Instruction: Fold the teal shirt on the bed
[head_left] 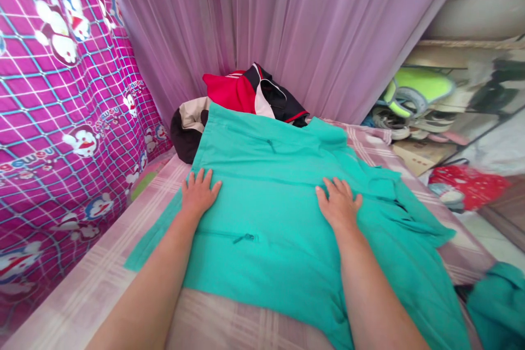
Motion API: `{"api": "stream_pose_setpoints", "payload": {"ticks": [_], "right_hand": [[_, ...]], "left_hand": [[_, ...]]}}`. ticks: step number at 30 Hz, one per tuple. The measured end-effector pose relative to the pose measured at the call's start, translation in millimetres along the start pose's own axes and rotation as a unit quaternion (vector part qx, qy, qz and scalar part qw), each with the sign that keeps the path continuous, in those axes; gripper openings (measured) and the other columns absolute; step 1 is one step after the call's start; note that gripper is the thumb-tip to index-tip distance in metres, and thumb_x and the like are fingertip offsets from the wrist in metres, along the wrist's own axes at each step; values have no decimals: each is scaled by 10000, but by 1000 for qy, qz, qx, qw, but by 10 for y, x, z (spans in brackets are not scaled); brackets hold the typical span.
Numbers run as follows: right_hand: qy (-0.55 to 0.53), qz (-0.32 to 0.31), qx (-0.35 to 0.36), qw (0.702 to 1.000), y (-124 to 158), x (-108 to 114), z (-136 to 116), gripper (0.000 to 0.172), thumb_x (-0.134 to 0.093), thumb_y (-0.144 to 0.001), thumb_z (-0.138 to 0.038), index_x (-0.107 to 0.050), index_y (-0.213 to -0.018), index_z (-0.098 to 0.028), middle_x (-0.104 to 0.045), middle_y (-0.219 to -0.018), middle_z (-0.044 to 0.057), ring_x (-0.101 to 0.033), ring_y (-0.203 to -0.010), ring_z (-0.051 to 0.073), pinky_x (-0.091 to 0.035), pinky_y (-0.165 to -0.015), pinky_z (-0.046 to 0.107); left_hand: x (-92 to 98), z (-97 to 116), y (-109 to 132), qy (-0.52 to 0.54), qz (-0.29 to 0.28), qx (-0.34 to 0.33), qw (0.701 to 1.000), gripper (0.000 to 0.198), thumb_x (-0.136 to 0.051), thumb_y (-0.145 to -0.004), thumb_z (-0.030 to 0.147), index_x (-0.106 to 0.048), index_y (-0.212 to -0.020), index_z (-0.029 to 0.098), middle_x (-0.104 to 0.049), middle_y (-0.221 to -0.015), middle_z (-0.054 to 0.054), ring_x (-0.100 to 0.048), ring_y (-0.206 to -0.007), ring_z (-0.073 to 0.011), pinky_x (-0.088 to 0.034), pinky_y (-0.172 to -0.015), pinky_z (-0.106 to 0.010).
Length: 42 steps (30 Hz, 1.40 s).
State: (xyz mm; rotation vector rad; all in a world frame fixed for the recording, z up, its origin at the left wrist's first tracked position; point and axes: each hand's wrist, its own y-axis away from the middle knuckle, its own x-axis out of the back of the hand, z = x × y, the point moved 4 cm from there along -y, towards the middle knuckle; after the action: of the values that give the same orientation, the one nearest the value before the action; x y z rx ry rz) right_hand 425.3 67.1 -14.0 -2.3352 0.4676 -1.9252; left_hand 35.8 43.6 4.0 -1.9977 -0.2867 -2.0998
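Observation:
A teal zip-up jacket [262,208] lies spread out on a plaid-covered surface, its hem toward the left and its collar end toward the right. Two zipped pockets show on it, with a long seam running between them. My left hand [199,192] rests flat on the jacket near its hem, fingers spread. Farther right, my right hand [338,203] presses flat on the cloth close to that middle seam, fingers apart. Neither hand grips anything. My right forearm covers part of the jacket.
Behind the jacket sit red and dark clothes [246,90] and a dark brown and beige bundle [188,134]. A purple curtain [279,22] hangs at the back, a pink patterned cloth [61,120] at left. Shoes [394,123] stand on the right; teal cloth [498,303] lies lower right.

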Motion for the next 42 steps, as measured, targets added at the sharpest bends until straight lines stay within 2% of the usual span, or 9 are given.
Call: {"api": "stream_pose_setpoints", "payload": {"ticks": [2,4,7,10,16,21,26,39,42], "right_hand": [[-13,50,19,999,12,70,-95,503,-320,-1005,-419,-610,-1367,-225,-512,-1491,142,-381,-1400,327,-229,-1107,683],[-19,56,51,997,46,107,-220,480,-329,-1009,-394,-622,-1351,-229,-530,-1480,129,-392,-1398,310,-227,-1124,650],[-5,-7,96,995,122,66,-379,441,-367,-1008,-378,-628,-1344,-263,-544,-1476,103,-406,-1396,295,-217,-1139,629],[15,-53,107,993,178,10,-441,442,-388,-1011,-383,-579,-1399,-284,-500,-1519,93,-380,-1419,289,-173,-1153,637],[2,-82,100,992,167,35,-443,456,-384,-1023,-409,-538,-1436,-295,-460,-1552,88,-346,-1446,274,-141,-1172,623],[-15,-90,93,991,160,80,-455,461,-399,-1020,-424,-532,-1441,-294,-454,-1556,87,-338,-1453,268,-124,-1185,608],[-31,-94,95,991,160,88,-459,465,-399,-1021,-433,-523,-1448,-295,-445,-1562,86,-320,-1464,267,-111,-1189,611],[-48,-95,93,990,120,99,-449,463,-417,-1009,-447,-549,-1425,-293,-454,-1555,89,-340,-1450,260,-111,-1199,579],[-55,-87,59,993,73,125,-340,462,-423,-1003,-447,-557,-1417,-290,-428,-1572,90,-315,-1465,259,-116,-1196,590]], "left_hand": [[4,7,4,0,-2,1,1000,705,-257,-970,578,-314,-1573,218,-270,-1656,-85,-214,-1516,-369,-194,-1213,-573],[13,14,10,0,-3,2,1000,702,-261,-971,576,-312,-1574,220,-270,-1656,-84,-214,-1516,-369,-194,-1213,-571],[23,14,14,0,-3,4,1000,700,-269,-970,571,-316,-1573,218,-279,-1652,-91,-222,-1513,-371,-198,-1209,-573],[25,6,5,-2,4,1,1000,695,-274,-969,561,-320,-1571,215,-288,-1649,-95,-229,-1510,-371,-197,-1207,-571],[2,-23,-34,5,11,2,1000,704,-272,-957,574,-345,-1561,218,-299,-1645,-100,-244,-1503,-368,-203,-1198,-573],[-11,-45,-70,4,32,-4,999,725,-266,-947,588,-367,-1550,198,-317,-1628,-153,-273,-1488,-374,-216,-1183,-580],[-37,-78,-110,16,17,6,1000,758,-240,-934,629,-351,-1556,210,-302,-1633,-152,-265,-1493,-365,-211,-1185,-579],[-10,-82,-122,42,21,-8,999,811,-235,-902,654,-369,-1545,179,-313,-1624,-169,-258,-1490,-394,-191,-1187,-621],[7,-77,-119,42,14,-10,999,822,-220,-903,665,-362,-1547,175,-301,-1627,-179,-254,-1491,-400,-197,-1183,-631]]}}
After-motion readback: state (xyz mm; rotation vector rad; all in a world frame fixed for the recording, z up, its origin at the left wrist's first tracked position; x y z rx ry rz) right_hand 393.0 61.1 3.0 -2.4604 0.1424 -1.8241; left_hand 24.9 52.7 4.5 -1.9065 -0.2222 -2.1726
